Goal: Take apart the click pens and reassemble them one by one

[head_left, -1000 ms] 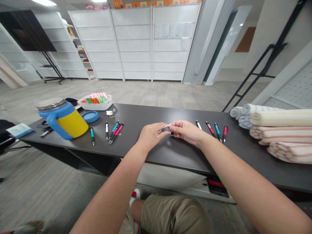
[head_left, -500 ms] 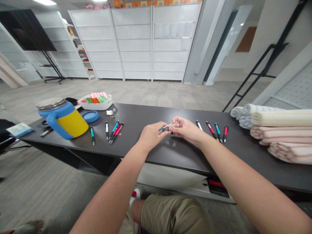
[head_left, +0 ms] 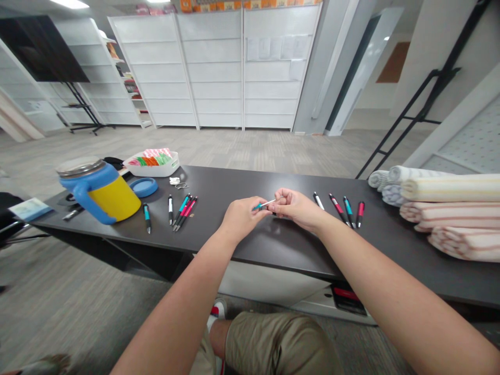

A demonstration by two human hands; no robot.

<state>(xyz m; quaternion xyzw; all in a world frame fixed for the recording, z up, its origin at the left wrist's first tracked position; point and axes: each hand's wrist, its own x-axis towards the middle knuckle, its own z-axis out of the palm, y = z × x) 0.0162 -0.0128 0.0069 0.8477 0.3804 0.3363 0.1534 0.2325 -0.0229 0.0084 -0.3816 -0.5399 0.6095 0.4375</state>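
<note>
Above the middle of the table, my left hand [head_left: 242, 216] pinches a teal pen barrel [head_left: 258, 207] between thumb and fingers. A thin, pale pen refill [head_left: 269, 202] runs from the barrel's end toward my right hand [head_left: 294, 208], whose fingertips are closed on its other end. Something small and dark shows under the right fingertips, too hidden to name. To the left lie a teal pen [head_left: 146, 217], a white pen [head_left: 171, 210] and a bundle of teal and red pens [head_left: 185, 212]. On the right are a white pen [head_left: 318, 200], a red pen [head_left: 338, 208], a teal pen [head_left: 349, 211] and a shorter red piece [head_left: 360, 213].
The dark table [head_left: 219, 182] bears a tilted yellow-and-blue jug [head_left: 113, 195], a blue lid [head_left: 144, 187], a white basket [head_left: 156, 170] of colourful packets and a small white item with a metal ring [head_left: 181, 185]. Rolled striped cloths [head_left: 453, 205] are stacked at the right.
More of the teal barrel shows at my left fingertips, and its angle with the refill has shifted slightly. Both hands stay almost in place; the view has shifted a little.
</note>
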